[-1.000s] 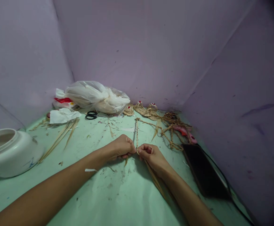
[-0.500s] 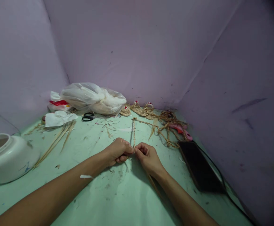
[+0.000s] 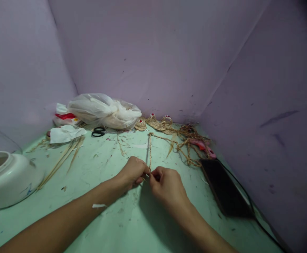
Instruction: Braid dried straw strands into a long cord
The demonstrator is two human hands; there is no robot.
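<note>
Grip of the left hand (image 3: 134, 174) is clamped, thumb to finger, on the near end of the braided cord (image 3: 150, 151). Fingertips of the right hand (image 3: 168, 185) are pressed together on the same end; which strand is pinched is hidden. Clock readings are taken from where the hands meet, 12 being away from the wearer.

Largest item: green worktop (image 3: 111, 228), strewn with fibre scraps. White pot (image 3: 13, 179) noted at 9, plastic bag (image 3: 104, 110) at 11, flat black device (image 3: 224, 189) at 3. Between 1 and 2, a cord heap (image 3: 190, 132) is seen; it is judged to be length already plaited, since the braided cord is bent at 12 and led off toward it. Loose strips (image 3: 63, 156), between 9 and 10, are judged unused. Small woven pieces (image 3: 155, 123), set with red beads, are found at 12, finished in look.

Straight run, from bend to fingertips: plaiting judged complete. Near end: apparently not yet fastened off. A short pale end (image 3: 143, 179) is glimpsed below the left fingers; unplaited length is otherwise hidden, so the amount left cannot be told.
</note>
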